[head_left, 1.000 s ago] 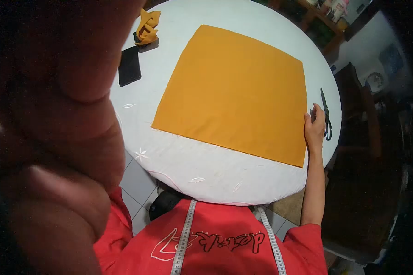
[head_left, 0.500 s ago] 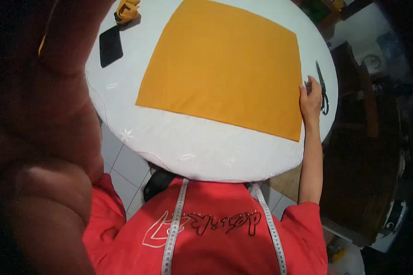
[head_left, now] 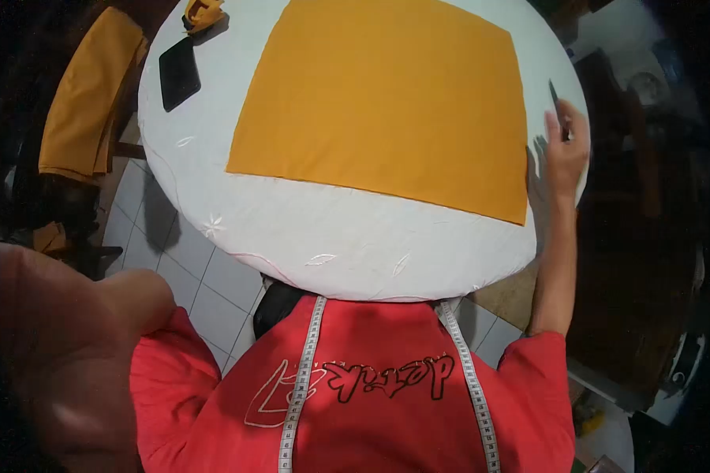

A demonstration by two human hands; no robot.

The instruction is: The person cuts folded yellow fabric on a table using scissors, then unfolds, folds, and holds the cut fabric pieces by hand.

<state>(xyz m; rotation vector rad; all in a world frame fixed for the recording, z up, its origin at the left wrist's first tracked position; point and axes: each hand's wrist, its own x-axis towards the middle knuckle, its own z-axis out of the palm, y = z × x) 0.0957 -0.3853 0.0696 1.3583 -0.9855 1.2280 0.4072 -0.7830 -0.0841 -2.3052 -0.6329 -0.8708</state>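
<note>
A square piece of mustard-yellow fabric [head_left: 379, 110] lies flat on the round white-covered table [head_left: 331, 236]. At the table's right edge, my right hand [head_left: 568, 146] closes around the handles of the scissors [head_left: 554, 93]. Their dark blade points away from me, and the fingers hide the handles. Very near the camera at the lower left, my left hand [head_left: 47, 347] looms large, dark and blurred. Its fingers cannot be made out, and it is away from the table.
A black phone [head_left: 180, 74] lies at the table's upper left, close to a crumpled yellow bundle [head_left: 203, 14]. More yellow fabric [head_left: 87, 94] hangs left of the table. A tape measure [head_left: 301, 378] is draped over my red shirt [head_left: 379, 426].
My right hand has moved from beside the fabric's edge onto the scissors. My left hand has dropped lower at the left, uncovering the hanging yellow fabric and floor tiles.
</note>
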